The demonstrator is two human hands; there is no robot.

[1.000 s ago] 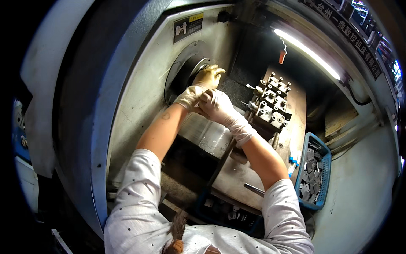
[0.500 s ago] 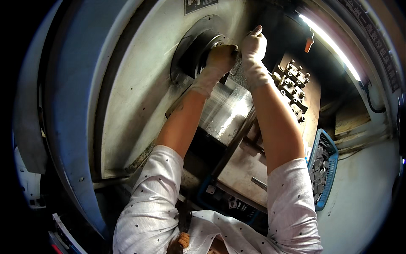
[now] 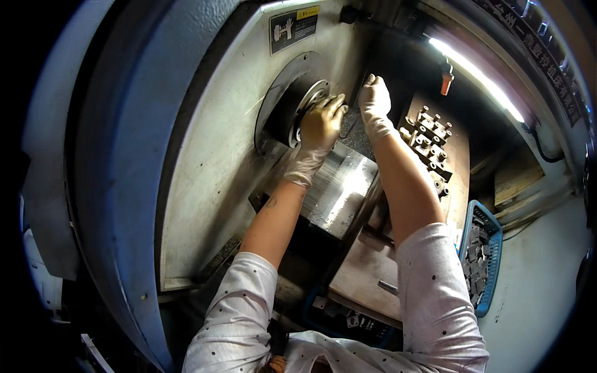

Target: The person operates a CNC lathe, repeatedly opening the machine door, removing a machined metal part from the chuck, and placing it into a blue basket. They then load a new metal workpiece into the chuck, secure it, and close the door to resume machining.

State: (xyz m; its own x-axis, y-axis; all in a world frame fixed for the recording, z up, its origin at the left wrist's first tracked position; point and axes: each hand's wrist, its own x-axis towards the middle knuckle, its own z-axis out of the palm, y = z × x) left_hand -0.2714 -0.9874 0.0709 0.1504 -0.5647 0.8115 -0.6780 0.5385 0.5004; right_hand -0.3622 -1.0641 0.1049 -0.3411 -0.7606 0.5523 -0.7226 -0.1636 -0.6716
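Observation:
My gloved left hand [image 3: 323,121] is at the face of the dark round spindle fitting [image 3: 289,109] on the left wall, fingers curled; whatever lies under them is hidden. To its right and a little higher, my gloved right hand [image 3: 375,96] is closed in a fist, with a thin dark bar near its left side; I cannot make out what it holds. The two hands are apart. Below them lies a shiny metal block [image 3: 339,189].
Several tool holders with bushings [image 3: 429,140] stand on a plate to the right. A blue basket of dark parts [image 3: 494,261] is at the lower right, another crate lies low under the bench. A tube lamp [image 3: 476,78] and an orange-tipped nozzle [image 3: 446,84] are above.
A second ago my hands were together at the fitting; my right hand has since moved up and away, while my left stays at the fitting. The view has shifted somewhat.

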